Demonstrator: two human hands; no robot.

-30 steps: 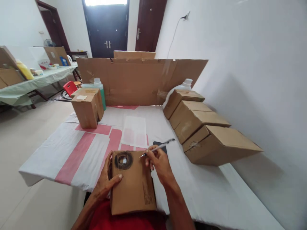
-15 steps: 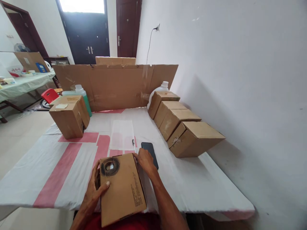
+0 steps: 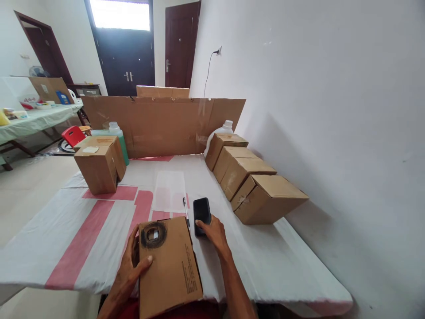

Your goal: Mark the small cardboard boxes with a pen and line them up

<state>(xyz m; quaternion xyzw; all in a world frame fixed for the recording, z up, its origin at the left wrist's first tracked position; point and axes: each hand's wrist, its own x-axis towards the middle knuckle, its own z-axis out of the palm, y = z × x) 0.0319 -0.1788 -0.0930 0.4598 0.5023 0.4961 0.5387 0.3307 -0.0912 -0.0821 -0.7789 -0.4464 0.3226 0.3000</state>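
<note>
Though half-open, right hand (image 3: 212, 231) on phone (image 3: 202, 208).

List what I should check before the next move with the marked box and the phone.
1. Grip of the left hand on the marked box: ok, thumb on top, fingers round its left side.
2. Support of the marked box by the table: not ok, its near end seems to overhang the edge.
3. Hold of the right hand on the phone: cannot tell; fingers rest on its near end, grip unclear.
4. Both hands free of the pen: ok, it lies between box and phone.
5. Gap between the row of four boxes and the right hand: ok, apart.
</note>
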